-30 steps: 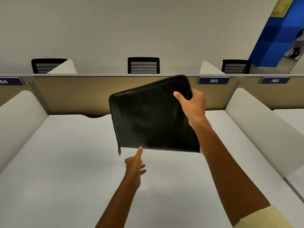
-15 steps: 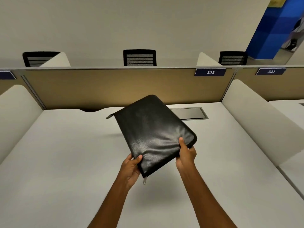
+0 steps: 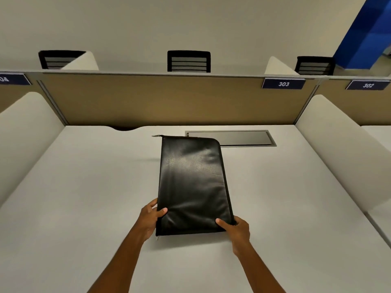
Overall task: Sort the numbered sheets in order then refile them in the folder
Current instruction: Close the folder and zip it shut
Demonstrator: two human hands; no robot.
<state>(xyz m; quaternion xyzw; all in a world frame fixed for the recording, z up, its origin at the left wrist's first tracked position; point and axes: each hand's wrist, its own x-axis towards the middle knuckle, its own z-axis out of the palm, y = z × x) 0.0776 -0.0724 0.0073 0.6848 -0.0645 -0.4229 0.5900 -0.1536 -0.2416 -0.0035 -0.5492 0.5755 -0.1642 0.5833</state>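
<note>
Head view: both hands, left [image 3: 150,216] and right [image 3: 237,228], grip the near corners of the black zipped folder [image 3: 193,182].

My folder [image 3: 193,182] is a black, leather-look zip case, closed, with a soft sheen across its front face. It stands lengthwise, its long axis running from six o'clock up to twelve, with the near short edge closest to me. A zipper runs along its edge, with a small pull tab poking out at the far corner toward eleven o'clock. No numbered sheets show.
</note>
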